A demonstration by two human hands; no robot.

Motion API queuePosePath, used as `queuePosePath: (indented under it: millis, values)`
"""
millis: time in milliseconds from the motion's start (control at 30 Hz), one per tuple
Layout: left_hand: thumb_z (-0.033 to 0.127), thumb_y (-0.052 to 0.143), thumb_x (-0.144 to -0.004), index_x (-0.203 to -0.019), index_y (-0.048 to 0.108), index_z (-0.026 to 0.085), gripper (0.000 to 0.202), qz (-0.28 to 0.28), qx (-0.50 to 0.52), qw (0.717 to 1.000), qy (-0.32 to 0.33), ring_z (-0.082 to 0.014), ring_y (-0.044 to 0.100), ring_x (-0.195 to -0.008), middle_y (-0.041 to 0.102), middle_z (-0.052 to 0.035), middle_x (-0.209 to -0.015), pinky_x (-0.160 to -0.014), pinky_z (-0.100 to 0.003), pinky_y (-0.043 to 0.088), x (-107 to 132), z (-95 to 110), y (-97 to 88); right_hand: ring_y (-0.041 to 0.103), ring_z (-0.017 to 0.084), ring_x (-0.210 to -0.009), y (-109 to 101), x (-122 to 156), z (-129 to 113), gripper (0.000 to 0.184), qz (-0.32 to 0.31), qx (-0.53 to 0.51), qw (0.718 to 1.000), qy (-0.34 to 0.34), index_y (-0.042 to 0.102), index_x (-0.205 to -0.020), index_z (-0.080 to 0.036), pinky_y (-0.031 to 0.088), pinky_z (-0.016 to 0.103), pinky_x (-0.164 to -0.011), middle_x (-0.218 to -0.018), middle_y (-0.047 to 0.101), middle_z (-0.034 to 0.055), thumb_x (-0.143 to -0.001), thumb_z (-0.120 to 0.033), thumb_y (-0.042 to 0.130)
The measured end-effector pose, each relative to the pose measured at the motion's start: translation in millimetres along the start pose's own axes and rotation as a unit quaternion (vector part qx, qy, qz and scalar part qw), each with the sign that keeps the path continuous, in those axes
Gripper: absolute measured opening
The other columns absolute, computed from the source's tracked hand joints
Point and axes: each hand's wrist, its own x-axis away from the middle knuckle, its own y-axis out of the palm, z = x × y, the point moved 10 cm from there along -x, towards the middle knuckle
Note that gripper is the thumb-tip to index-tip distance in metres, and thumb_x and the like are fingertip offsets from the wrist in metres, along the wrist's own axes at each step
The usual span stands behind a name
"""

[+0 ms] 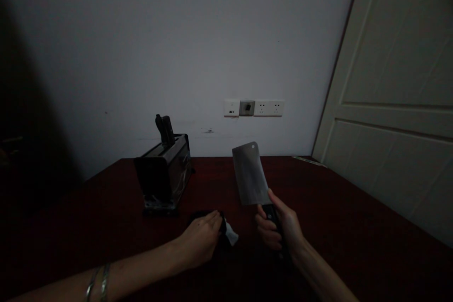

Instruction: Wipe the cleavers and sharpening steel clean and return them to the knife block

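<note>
A cleaver (249, 174), its grey blade broad and holed at the far corner, tilts upward beyond the right fingers (268, 235), which wrap its black handle. A dark, soft-looking bundle (223, 225) lies beneath the left fingers (211, 221), its white end (231, 235) protruding to their right.

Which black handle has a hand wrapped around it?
The cleaver's handle, in the right hand, with its broad metal blade showing; the other two black handles stick up from the dark holder.
</note>
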Motion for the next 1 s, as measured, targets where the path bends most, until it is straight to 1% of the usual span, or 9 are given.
queuePosePath:
  millis: [167,300,367,500,600,667,733,800,1000]
  values:
    - [0.018,0.039,-0.083,-0.125,0.043,0.008,0.044,-0.033,0.1,0.994,-0.033,-0.0256,0.043,-0.12,0.046,-0.0172,-0.13,-0.1,-0.037,0.037,9.4,7.1,-0.1,0.018,0.003,-0.025,-8.2,-0.6,-0.7,0.057,0.043,-0.001,0.999,0.005,0.043,-0.05,-0.017,0.017,0.014,-0.022,-0.036,0.03,-0.0064,-0.083,-0.06,0.027]
    - [0.026,0.048,-0.079,-0.126,0.043,0.01,0.05,-0.005,0.175,0.982,-0.065,-0.0253,0.045,-0.118,0.047,-0.0153,-0.13,-0.099,-0.035,0.036,13.9,5.2,-10.1,0.018,0.003,-0.024,-10.2,0.3,-1.5,0.059,0.069,0.013,0.998,0.002,0.042,-0.049,-0.017,0.015,0.015,-0.022,-0.035,0.029,-0.0064,-0.085,-0.058,0.021]
    - [0.032,0.048,-0.08,-0.123,0.047,0.013,0.047,0.02,0.205,0.975,-0.081,-0.0246,0.05,-0.113,0.051,-0.0135,-0.125,-0.096,-0.035,0.038,13.1,2.3,-19.0,0.019,0.004,-0.023,-11.6,0.7,-0.3,0.06,0.086,0.027,0.996,0.011,0.042,-0.049,-0.017,0.014,0.015,-0.022,-0.034,0.029,-0.0063,-0.086,-0.057,0.017]
    - [0.034,0.042,-0.084,-0.098,0.063,0.018,0.031,0.064,0.254,0.961,-0.091,-0.0215,0.059,-0.095,0.065,-0.0084,-0.1,-0.085,-0.031,0.042,3.1,-1.8,-44.6,0.021,0.004,-0.023,-15.2,0.4,0.8,0.058,0.126,0.067,0.989,0.025,0.041,-0.05,-0.017,0.014,0.014,-0.023,-0.033,0.03,-0.0067,-0.086,-0.058,0.019]
    - [0.033,0.041,-0.084,-0.076,0.067,0.016,0.032,0.097,0.298,0.944,-0.1,-0.0188,0.062,-0.078,0.068,-0.0064,-0.079,-0.076,-0.026,0.042,-4.8,-2.2,-61.4,0.022,0.004,-0.023,-21.9,-0.1,-1.8,0.056,0.174,0.11,0.978,0.022,0.038,-0.05,-0.018,0.015,0.014,-0.024,-0.033,0.03,-0.0069,-0.086,-0.057,0.022]
    - [0.034,0.039,-0.084,-0.066,0.066,0.015,0.037,0.101,0.343,0.927,-0.116,-0.0164,0.061,-0.066,0.067,-0.005,-0.067,-0.068,-0.024,0.043,-8.9,1.6,-62.6,0.024,0.004,-0.023,-27.0,-1.0,-5.7,0.055,0.204,0.137,0.969,0.013,0.037,-0.05,-0.018,0.016,0.014,-0.024,-0.033,0.031,-0.0069,-0.087,-0.057,0.024]
    - [0.035,0.038,-0.084,-0.062,0.065,0.014,0.04,0.097,0.403,0.9,-0.137,-0.0153,0.06,-0.059,0.065,-0.0048,-0.061,-0.061,-0.023,0.042,-12.8,8.4,-57.3,0.025,0.004,-0.024,-31.5,-3.2,-9.9,0.054,0.222,0.158,0.962,0.002,0.036,-0.051,-0.018,0.017,0.014,-0.024,-0.034,0.032,-0.0068,-0.086,-0.057,0.026]
    - [0.036,0.039,-0.082,-0.061,0.064,0.012,0.04,0.091,0.474,0.86,-0.165,-0.015,0.059,-0.056,0.064,-0.0056,-0.058,-0.056,-0.023,0.042,-17.2,15.6,-47.8,0.027,0.003,-0.024,-35.8,-5.9,-13.0,0.053,0.233,0.17,0.958,-0.002,0.037,-0.052,-0.018,0.019,0.014,-0.024,-0.035,0.033,-0.0068,-0.085,-0.057,0.028]
    - [0.031,0.036,-0.081,-0.056,0.06,0.01,0.04,0.043,0.67,0.693,-0.263,-0.013,0.058,-0.046,0.061,-0.0061,-0.051,-0.051,-0.024,0.043,-31.3,24.7,-2.2,0.03,0.004,-0.025,-46.9,-9.8,-23.9,0.053,0.27,0.217,0.938,-0.022,0.036,-0.053,-0.018,0.023,0.015,-0.025,-0.037,0.033,-0.0068,-0.088,-0.055,0.023]
